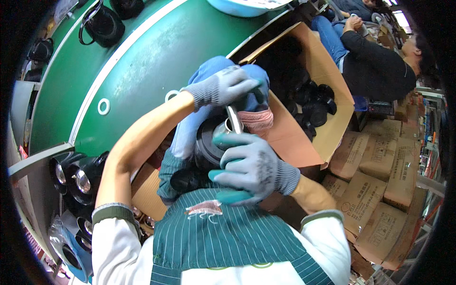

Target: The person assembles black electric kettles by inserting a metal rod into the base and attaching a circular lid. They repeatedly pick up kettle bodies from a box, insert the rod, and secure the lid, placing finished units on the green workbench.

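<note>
In my lap sits a black round housing (205,142) with a shiny metal cylinder in its opening. A metal bar (233,118) slants from that opening up to my left hand (225,86), whose gloved fingers close over its upper end. My right hand (251,166), in a grey glove with green fingertips, lies curled against the near right side of the housing, thumb by the metal rim. The hand hides the housing's right side. Below it, a smaller black round part (185,180) rests against my striped green apron (228,232).
A green work surface (147,61) carries black pots (104,26) and a white ring (103,106). On the right stand an open carton (327,61) of black parts and stacked brown boxes (365,190). Black-and-metal parts (80,178) fill the left; another person (375,66) sits behind the carton.
</note>
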Demonstrator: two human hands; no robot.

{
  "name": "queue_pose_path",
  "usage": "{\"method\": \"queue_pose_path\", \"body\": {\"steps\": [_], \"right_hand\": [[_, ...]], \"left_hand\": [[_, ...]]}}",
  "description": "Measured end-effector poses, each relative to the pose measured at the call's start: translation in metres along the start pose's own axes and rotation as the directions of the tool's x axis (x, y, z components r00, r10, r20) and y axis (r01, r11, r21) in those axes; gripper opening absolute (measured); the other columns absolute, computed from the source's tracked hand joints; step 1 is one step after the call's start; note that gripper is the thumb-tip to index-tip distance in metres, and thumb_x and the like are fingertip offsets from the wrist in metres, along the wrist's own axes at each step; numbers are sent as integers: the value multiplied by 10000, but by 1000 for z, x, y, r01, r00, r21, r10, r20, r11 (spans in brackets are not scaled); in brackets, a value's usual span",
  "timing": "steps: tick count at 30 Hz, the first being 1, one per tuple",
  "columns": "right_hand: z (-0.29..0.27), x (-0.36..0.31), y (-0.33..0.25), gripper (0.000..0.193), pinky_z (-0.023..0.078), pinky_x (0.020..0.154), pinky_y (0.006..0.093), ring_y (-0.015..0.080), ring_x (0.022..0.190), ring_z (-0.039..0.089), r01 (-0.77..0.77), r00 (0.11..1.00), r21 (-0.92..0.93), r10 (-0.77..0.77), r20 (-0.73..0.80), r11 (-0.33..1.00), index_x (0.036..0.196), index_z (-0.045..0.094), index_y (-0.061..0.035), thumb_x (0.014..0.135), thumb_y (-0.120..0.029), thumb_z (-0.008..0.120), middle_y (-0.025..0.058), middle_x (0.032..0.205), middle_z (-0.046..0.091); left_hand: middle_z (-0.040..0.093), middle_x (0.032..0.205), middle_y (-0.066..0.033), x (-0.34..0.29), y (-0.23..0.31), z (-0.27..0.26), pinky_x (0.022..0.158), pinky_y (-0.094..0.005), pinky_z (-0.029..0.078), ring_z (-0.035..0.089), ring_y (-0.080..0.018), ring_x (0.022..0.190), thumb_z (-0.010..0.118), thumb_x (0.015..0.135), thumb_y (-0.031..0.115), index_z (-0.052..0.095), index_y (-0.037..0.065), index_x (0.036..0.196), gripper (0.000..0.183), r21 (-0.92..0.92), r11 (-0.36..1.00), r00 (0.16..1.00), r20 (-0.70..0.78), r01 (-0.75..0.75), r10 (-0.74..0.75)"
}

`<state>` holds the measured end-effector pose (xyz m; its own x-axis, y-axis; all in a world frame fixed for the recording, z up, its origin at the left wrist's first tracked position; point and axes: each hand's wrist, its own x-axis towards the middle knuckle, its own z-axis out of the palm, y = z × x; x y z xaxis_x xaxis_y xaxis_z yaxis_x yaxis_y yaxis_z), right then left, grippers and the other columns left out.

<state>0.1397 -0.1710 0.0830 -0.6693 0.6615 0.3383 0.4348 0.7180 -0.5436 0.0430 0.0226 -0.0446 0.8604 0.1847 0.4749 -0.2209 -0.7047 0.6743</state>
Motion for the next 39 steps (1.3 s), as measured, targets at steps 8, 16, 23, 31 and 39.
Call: {"method": "queue_pose_path", "body": {"steps": [8,16,23,31,39], "right_hand": [[39,-63,-10,1027,267,1221,518,439,1480,326,-608,655,342,696,-294,717,1551,362,-23,775,-480,856,268,1588,335],[52,-57,3,905,305,1209,541,422,1476,355,-623,660,237,663,-353,746,1474,551,-143,720,-521,880,234,1594,355],[-1,-57,-13,844,380,1182,448,285,1416,464,-360,309,646,739,-598,673,1428,585,-71,711,-333,945,182,1544,470],[71,-91,97,534,445,1138,363,201,1329,547,392,338,920,933,-121,-23,1474,491,-9,1009,-220,650,104,1462,564],[116,-18,135,628,344,1215,469,281,1372,509,183,702,877,683,200,-445,1522,426,-8,1098,-469,383,162,1497,524]], "left_hand": [[612,809,27,-156,3,-64,563,-223,415,526,-69,647,419,1078,436,686,57,1262,499,-640,520,325,-407,566,-854],[729,1121,-238,-216,-21,-58,920,-469,518,692,-417,1022,664,943,339,638,-2,1314,505,19,254,172,-784,967,-597],[479,1454,-312,-167,50,-72,1144,-535,358,470,-484,1329,665,910,314,473,-1,1475,675,406,454,598,-659,793,-456],[409,1521,-295,-111,142,-23,1091,-618,439,510,-479,1328,808,763,574,300,161,1585,1051,298,872,809,-564,387,-166],[586,1338,-239,-141,160,-111,996,-471,539,630,-381,1191,849,689,104,682,-2,1100,456,208,712,536,-799,671,-272]]}}
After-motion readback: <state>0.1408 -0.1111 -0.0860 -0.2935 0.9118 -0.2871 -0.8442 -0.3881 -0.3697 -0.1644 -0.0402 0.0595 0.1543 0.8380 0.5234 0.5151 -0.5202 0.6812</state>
